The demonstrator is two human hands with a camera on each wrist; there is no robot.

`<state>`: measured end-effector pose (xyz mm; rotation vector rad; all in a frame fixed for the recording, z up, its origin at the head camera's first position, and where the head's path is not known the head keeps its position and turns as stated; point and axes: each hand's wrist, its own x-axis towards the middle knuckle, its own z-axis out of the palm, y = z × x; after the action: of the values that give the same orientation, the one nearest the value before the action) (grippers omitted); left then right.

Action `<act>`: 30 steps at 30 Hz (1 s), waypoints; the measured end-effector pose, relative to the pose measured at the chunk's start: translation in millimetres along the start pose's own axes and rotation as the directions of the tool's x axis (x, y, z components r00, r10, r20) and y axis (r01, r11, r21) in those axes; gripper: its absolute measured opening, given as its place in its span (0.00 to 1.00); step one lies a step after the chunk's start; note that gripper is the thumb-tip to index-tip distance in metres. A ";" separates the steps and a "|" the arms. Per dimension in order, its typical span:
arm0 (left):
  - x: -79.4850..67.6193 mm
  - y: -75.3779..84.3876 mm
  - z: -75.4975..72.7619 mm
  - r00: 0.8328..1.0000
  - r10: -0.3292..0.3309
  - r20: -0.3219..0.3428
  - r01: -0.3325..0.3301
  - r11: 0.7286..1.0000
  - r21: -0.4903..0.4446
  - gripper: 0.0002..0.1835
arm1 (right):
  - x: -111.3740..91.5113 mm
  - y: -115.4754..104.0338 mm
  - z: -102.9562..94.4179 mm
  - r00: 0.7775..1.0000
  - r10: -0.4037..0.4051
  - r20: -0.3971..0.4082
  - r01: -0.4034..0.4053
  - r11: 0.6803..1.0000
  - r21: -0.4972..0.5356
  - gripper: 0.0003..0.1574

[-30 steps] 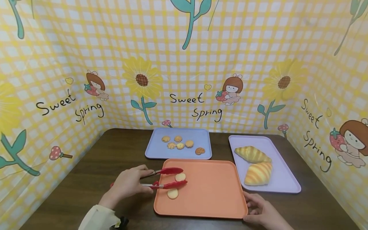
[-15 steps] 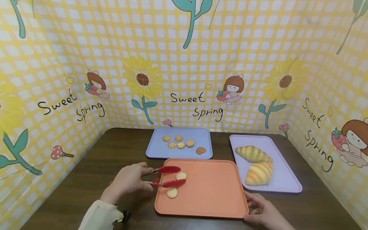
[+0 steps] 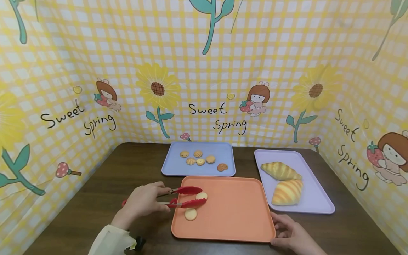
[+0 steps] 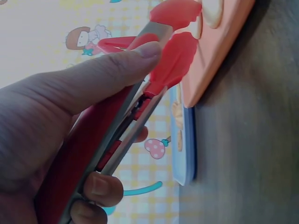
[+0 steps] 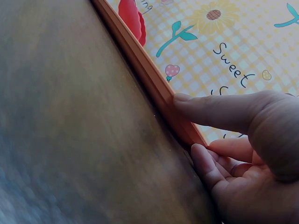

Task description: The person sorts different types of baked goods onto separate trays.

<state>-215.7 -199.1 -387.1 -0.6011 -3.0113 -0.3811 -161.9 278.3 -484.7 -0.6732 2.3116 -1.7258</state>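
Note:
My left hand (image 3: 141,202) grips a pair of red-tipped metal tongs (image 4: 126,107), thumb along one arm and fingers round the other. Over the left side of an orange tray (image 3: 236,209), the tong tips stand apart on either side of a pale round cookie (image 3: 202,195). Whether both tips touch it I cannot tell. A second round cookie (image 3: 191,214) lies on the tray just nearer to me. At the tray's near right corner my right hand (image 3: 293,233) pinches the rim, its thumb (image 5: 210,109) on the outer side and fingers at the corner.
Behind the orange tray a blue tray (image 3: 169,170) carries several small cookies (image 3: 200,161). To the right, a lilac tray (image 3: 313,198) bears a croissant (image 3: 280,170) and a striped bread roll (image 3: 287,192). The dark wooden table (image 3: 95,198) meets a checked cloth backdrop (image 3: 204,78).
The far tong arm swings out slightly, then comes back in toward the cookie. That cookie sits a touch further right on the tray. My right hand stays at the corner.

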 end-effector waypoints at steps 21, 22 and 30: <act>-2.7 -7.5 1.8 0.991 -0.031 -0.127 0.027 0.999 -0.034 0.35 | -0.8 2.9 0.4 0.999 -0.048 0.011 0.047 0.998 0.028 0.50; -2.2 -7.8 1.4 0.991 -0.034 -0.132 0.030 0.999 -0.035 0.35 | -0.9 3.2 0.4 0.999 -0.052 0.011 0.052 0.998 0.028 0.49; 0.4 -11.5 -1.1 0.984 -0.018 -0.177 0.014 1.000 -0.024 0.34 | -1.3 3.0 -0.4 0.997 -0.072 0.009 0.071 0.997 0.027 0.49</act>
<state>-220.5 -209.5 -388.6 -0.5154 -2.8468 -0.4447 -161.6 279.9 -487.6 -0.7667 2.2802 -1.7764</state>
